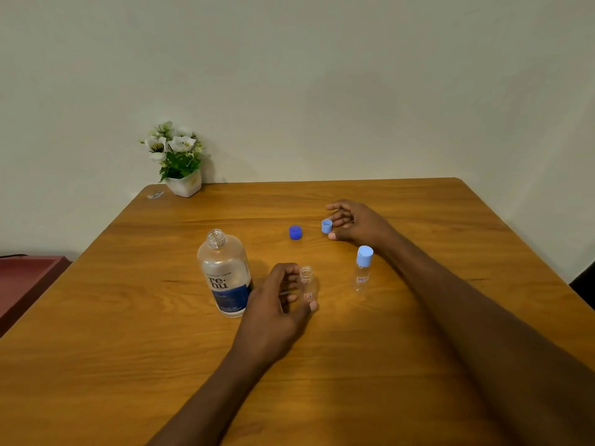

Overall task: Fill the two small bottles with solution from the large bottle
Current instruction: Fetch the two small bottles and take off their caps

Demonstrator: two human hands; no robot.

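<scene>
Your left hand (277, 304) has its fingers (291, 297) curled around the uncapped small clear plastic bottle (307, 284), standing upright near the middle of the wooden table (128, 349); your right hand (357, 223) pinches a light-blue cap (326, 226) at its fingertips, toward the far edge; the large clear bottle with a dark-blue label (225, 275) stands open just left of your left hand; a dark-blue cap (295, 232) lies beyond; the second small bottle with a light-blue cap (363, 268) stands upright below your right wrist; a white pot of white flowers (180, 159) occupies the far-left corner.
</scene>
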